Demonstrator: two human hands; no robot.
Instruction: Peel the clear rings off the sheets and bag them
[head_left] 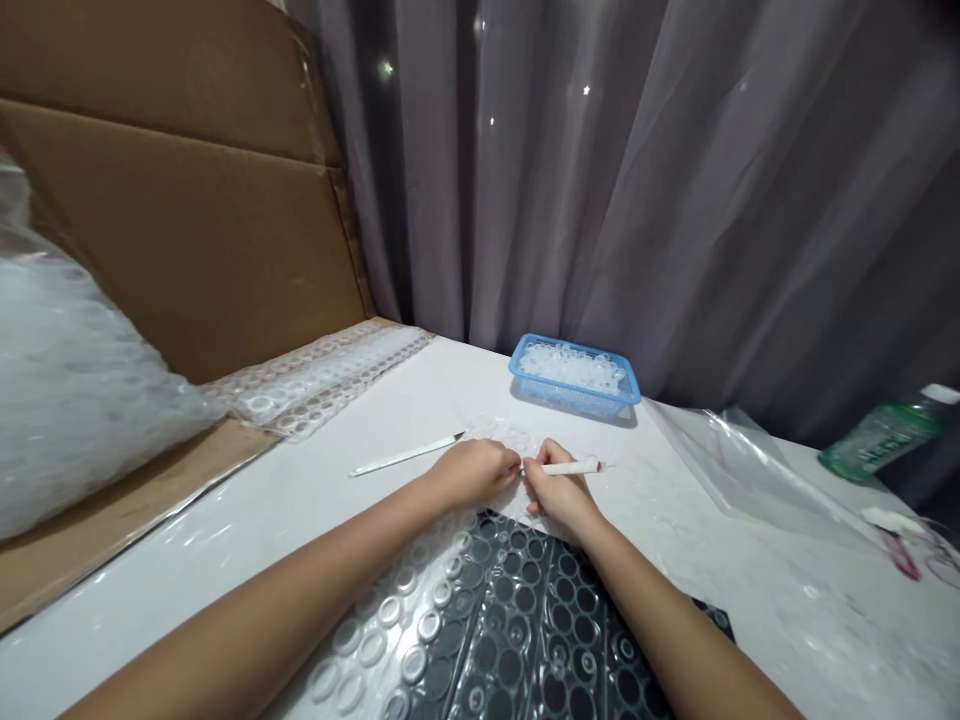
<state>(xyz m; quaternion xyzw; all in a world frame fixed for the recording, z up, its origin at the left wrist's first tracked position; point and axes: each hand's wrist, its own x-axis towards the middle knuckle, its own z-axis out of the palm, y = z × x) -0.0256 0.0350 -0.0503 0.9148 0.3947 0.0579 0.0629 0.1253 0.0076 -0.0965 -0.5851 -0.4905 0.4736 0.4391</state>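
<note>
My left hand [474, 472] is closed, its fingertips pinched on the clear plastic sheet of round rings [450, 610] that lies under both forearms over a dark backing. My right hand [559, 490] is closed round a thin white tool [574, 466], whose tip points left and meets the left fingertips. A second thin white tool with a pointed end [409, 455] lies on the white table [750, 600] just left of my left hand, untouched.
A blue basket [574, 375] holding clear rings stands behind the hands by the grey curtain. More ring sheets [322, 380] lie on cardboard at left, beside a large plastic bag [67, 380]. Clear film [742, 460] and a green bottle [881, 435] sit at right.
</note>
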